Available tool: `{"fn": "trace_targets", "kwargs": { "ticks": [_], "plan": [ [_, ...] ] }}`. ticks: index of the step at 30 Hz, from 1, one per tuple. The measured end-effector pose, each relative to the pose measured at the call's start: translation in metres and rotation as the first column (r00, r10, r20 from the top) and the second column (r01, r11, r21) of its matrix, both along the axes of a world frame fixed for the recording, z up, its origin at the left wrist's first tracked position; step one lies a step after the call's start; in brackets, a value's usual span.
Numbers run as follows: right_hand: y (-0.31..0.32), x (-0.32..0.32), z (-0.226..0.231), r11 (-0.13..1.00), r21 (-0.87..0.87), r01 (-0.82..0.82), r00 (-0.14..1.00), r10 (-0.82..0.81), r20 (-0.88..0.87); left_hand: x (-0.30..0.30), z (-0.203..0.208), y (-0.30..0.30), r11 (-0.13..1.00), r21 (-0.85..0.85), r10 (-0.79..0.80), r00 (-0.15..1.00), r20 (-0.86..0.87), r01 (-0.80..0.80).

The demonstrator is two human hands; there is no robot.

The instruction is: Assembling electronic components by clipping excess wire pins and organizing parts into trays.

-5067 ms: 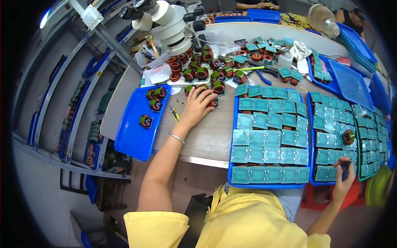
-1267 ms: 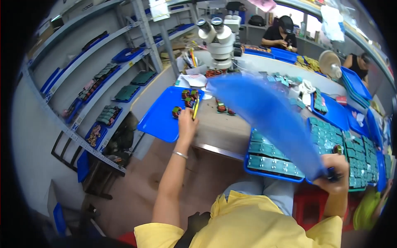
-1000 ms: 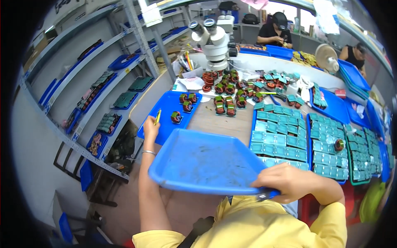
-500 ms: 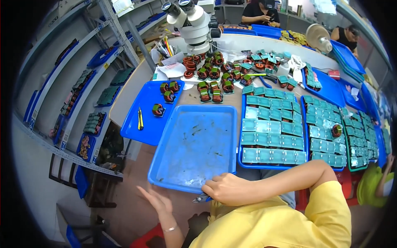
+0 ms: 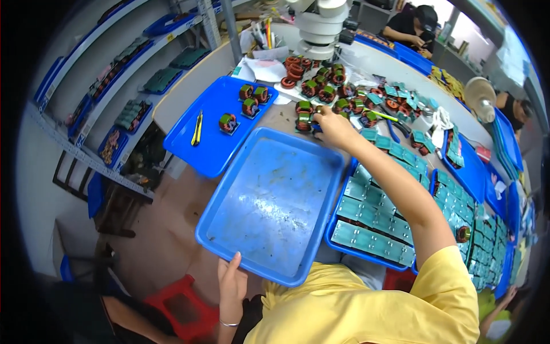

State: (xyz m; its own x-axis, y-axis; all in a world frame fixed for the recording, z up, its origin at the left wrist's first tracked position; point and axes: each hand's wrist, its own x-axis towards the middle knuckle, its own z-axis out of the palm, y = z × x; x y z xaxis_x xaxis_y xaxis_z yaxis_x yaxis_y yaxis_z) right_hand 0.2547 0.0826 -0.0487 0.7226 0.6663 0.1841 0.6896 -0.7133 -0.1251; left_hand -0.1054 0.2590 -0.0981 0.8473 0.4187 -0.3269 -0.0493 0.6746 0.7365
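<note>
My left hand (image 5: 231,282) is at the near edge of a large blue tray (image 5: 275,280), its thumb over the rim and its other fingers curled below. The tray's floor is scuffed and bears only small specks. My right hand (image 5: 335,129) reaches across to the group of toroidal coils beyond the tray, fingers closed around one that is mostly hidden. Beside it stand copper coils with green tops (image 5: 303,109). A smaller blue tray (image 5: 200,157) at the left carries several such coils (image 5: 228,122) and a yellow utility knife (image 5: 197,129).
Trays packed with teal circuit boards (image 5: 372,235) line the right side. Behind the coils stand a microscope (image 5: 318,34) and loose pliers (image 5: 395,129). Shelving (image 5: 123,120) is at the left, a red stool (image 5: 186,307) below. A person's arm (image 5: 129,318) shows at lower left; others sit behind.
My right hand has left the near tray edge for the coils; the cutters it held no longer show. My left hand has come up to the tray rim. The view has shifted.
</note>
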Motion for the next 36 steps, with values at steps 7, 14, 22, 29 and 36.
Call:
{"fn": "trace_targets", "kwargs": {
  "ticks": [7,14,22,29,36],
  "plan": [
    [-0.013,0.000,0.012,0.998,0.052,-0.022,0.997,0.026,-0.074,0.011,-0.001,0.000,0.999,0.013,0.041,0.998,-0.043,-0.040],
    [-0.009,-0.055,0.024,0.957,-0.085,-0.276,0.911,0.232,-0.341,0.006,0.000,-0.004,0.998,-0.033,0.053,0.997,-0.059,-0.055],
    [0.015,0.045,-0.002,0.952,0.225,-0.208,0.977,0.213,0.003,0.014,-0.018,-0.013,0.998,-0.068,-0.018,0.998,-0.063,0.013],
    [0.052,0.051,-0.009,0.963,0.086,-0.256,0.955,0.266,-0.133,0.007,-0.012,-0.014,1.000,-0.010,-0.021,0.995,-0.095,0.020],
    [0.035,0.048,-0.009,0.908,0.224,-0.355,0.930,0.368,-0.017,0.013,-0.012,-0.007,0.999,-0.016,-0.047,0.993,-0.110,0.045]
  ]
}}
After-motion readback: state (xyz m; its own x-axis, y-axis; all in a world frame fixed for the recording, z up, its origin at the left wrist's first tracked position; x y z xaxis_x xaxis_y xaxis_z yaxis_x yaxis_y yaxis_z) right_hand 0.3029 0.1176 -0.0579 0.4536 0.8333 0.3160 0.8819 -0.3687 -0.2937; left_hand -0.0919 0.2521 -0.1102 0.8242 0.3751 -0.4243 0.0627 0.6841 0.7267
